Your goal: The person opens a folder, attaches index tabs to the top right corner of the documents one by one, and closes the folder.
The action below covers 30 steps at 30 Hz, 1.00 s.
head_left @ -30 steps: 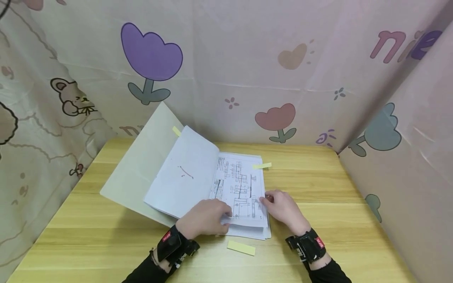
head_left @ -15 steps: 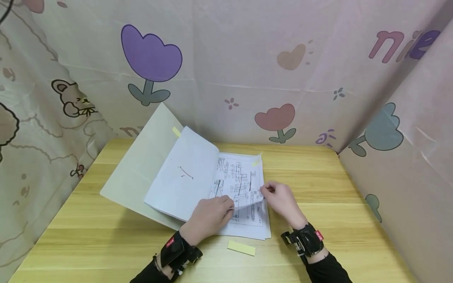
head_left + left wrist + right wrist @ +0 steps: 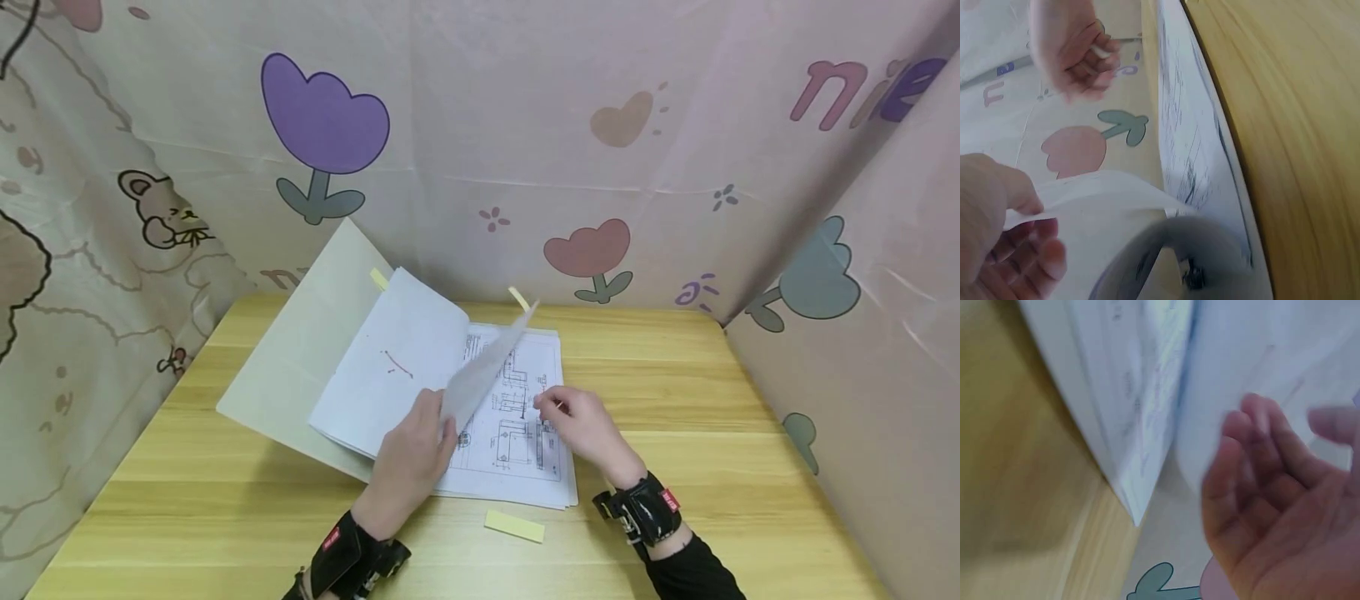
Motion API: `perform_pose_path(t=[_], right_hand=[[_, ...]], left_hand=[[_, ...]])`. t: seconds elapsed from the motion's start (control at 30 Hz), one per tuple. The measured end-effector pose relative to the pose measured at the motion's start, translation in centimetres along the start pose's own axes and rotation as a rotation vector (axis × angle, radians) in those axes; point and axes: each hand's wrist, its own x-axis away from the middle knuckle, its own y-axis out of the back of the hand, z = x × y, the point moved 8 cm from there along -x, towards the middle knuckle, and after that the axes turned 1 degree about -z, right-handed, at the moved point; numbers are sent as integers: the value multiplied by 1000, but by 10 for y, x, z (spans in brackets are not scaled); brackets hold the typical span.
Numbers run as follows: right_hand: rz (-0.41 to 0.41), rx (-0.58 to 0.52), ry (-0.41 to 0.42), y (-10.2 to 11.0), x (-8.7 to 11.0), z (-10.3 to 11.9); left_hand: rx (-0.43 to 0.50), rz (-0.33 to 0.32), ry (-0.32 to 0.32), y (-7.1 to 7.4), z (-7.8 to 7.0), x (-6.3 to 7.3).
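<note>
An open booklet of technical drawings [image 3: 517, 492] lies on the table, its pale cover [image 3: 288, 367] and a plain white page [image 3: 393, 358] leaning back to the left. My left hand [image 3: 411, 454] pinches the near edge of a lifted page [image 3: 480, 379], which stands up over the printed sheet. In the left wrist view that page bends away from the thumb and fingers. A yellow sticky tab [image 3: 519, 298] sticks out from its far corner. Over the booklet's right edge, my right hand [image 3: 588, 425] has loosely curled fingers; the right wrist view shows them apart from the page.
Another yellow tab [image 3: 379, 279] shows at the top of the white left page. A loose yellow sticky strip [image 3: 513, 527] lies on the wooden table [image 3: 675, 375] in front of the booklet. Behind the table hangs a patterned cloth [image 3: 450, 108].
The page has lifted from the printed sheet and swung left, its tab along with it. My left hand has moved left holding the page; the right hand has let go of the page's edge.
</note>
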Motion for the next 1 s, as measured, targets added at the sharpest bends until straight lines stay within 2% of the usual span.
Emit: perform_pose_path(t=[0.13,0.2,0.27,0.47,0.57,0.67,0.87,1.0], right_hand=[[82,119,44,-14,0,-2],[110,147,73,-18,1,-1],[132,170,102,-21,1,-1],[176,238,154,-26,3,0],[186,255,166,-26,4,0],[195,263,169,-26,5,0],[215,284,161,-28,7,-1],[226,287,161,-29,7,-1]], left_hand=[[-29,-49,46,12,8,3],[-45,-56,79,17,11,5],[-66,-73,85,23,14,7],[-206,-178,-20,38,15,11],[-275,-198,-37,40,16,13],[-324,-158,-15,38,19,15],[-422,14,62,27,29,20],[-490,44,48,22,32,23]])
